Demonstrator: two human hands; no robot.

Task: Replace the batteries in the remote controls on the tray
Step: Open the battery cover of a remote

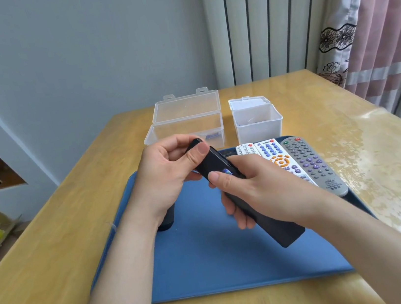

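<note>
Above blue flat tray (210,266) | left hand (169,174) pinches long black remote control (277,228) at far end (battery (227,172) showing) | right hand (256,190) fingers clamp its body

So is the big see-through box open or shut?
Open. The big clear box has its lid swung up and standing behind it, so you can see straight down into it.
</note>
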